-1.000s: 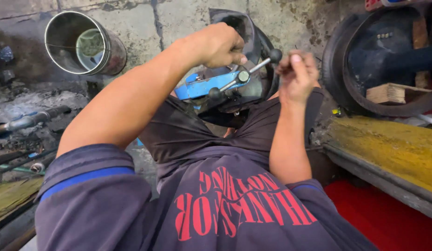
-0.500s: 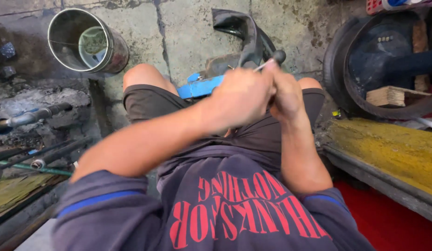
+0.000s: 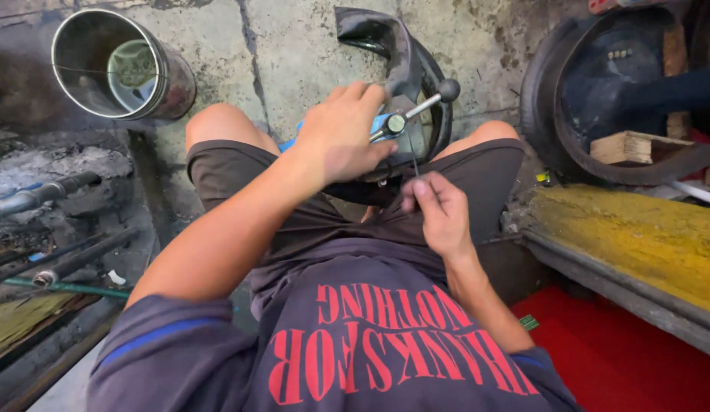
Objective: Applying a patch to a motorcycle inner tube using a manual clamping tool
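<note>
- Blue-handled tool point(image 3: 389, 124) w/ a metal rod ending in a dark ball knob point(image 3: 449, 90): sits over the person's lap, between the knees, against a curved black rubber piece point(image 3: 405, 57) that looks like a cut tyre section.
- Long axis of the tool: runs lower-left to upper-right in the head view; blue grip low-left, knob high-right, away from the body.
- Left hand point(image 3: 341, 133): on top of the blue grip, fingers wrapped over it, clamping tool and rubber down. Covers most of the handle, so exact grip underneath can't be made out.
- Thin dark strand or wire point(image 3: 414, 159): drops nearly straight down from the tool head toward the body.
- Right hand point(image 3: 440, 212): below the tool, nearer the body, thumb and forefinger pinched on the strand's lower end; other fingers curled in.
- Key relation: tool lies up and slightly left of the right hand, strand linking the two; left hand is the one on the tool, right hand just apart from it.
- Further out: metal bucket point(image 3: 122, 65) on the concrete floor point(image 3: 294, 46) upper left, well apart; pipes and hoses point(image 3: 42, 194) at left; tyre point(image 3: 592, 99) w/ a wood block point(image 3: 637, 145) at right; yellow-topped bench point(image 3: 637, 236) over a red mat point(image 3: 622, 358).
</note>
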